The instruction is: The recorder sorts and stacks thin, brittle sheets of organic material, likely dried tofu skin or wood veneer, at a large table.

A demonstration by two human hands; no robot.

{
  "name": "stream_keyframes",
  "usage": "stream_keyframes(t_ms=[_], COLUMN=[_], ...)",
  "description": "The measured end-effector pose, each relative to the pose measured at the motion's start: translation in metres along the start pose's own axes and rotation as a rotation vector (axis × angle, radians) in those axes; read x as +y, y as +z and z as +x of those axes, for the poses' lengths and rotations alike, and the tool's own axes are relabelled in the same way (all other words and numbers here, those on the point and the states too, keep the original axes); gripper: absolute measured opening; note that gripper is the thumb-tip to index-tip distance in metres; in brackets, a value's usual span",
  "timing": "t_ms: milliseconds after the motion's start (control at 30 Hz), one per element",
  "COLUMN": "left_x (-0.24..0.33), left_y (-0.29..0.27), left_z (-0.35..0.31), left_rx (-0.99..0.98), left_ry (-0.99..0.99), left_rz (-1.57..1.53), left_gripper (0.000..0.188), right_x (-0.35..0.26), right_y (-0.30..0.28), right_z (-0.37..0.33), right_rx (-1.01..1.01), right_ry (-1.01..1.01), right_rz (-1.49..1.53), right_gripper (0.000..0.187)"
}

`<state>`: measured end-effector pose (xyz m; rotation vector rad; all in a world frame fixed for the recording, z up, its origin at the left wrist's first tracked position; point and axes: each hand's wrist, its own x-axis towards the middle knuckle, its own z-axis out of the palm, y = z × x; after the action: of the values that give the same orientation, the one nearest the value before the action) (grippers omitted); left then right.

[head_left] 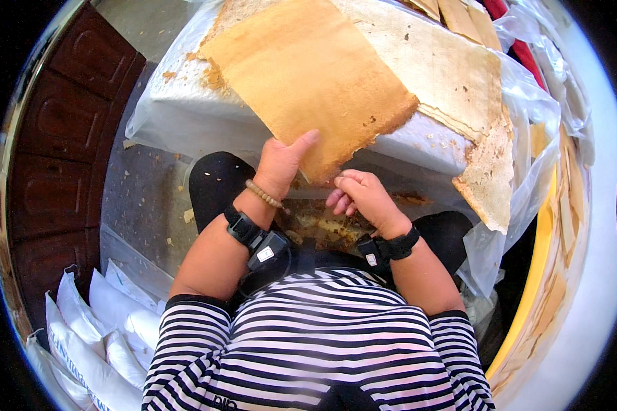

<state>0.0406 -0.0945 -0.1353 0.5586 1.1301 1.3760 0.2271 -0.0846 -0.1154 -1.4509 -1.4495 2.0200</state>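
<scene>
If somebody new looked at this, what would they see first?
Probably the big tan sheet in the left hand, upper middle, with the right hand by its ragged lower edge. Next, the striped shirt along the bottom, then the white sacks at lower left.

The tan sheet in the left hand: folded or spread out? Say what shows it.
Spread out. The tan sheet shows one broad face with no fold line across it, held by the left hand.

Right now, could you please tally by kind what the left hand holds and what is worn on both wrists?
Tan sheet, held in the left hand: 1
Beaded bracelet, left wrist: 1
Black strapped-on devices, one per wrist: 2
Total: 4
</scene>
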Motion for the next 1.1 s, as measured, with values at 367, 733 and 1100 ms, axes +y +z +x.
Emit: stream_keyframes(t_ms=[367,733,1100], left_x=[-0.006,-0.008,-0.014], left_y=[0.001,0.001,0.002], left_z=[0.0,0.003,0.004], left_rx=[-0.017,-0.014,-0.03], left_ry=[0.157,0.133,0.166], left_rz=[0.092,0.128,0.148], left_gripper=[0.033,0.032,0.031], right_x=[0.025,0.003,0.006], right_y=[0.003,0.006,0.014], right_z=[0.017,0.005,0.009], right_rx=[0.331,-0.033,0.072], right_ry=[-0.24,-0.009,-0.034], right_rz=[-0.819,-0.003,0.031], right_gripper=[0.029,0.026,0.024])
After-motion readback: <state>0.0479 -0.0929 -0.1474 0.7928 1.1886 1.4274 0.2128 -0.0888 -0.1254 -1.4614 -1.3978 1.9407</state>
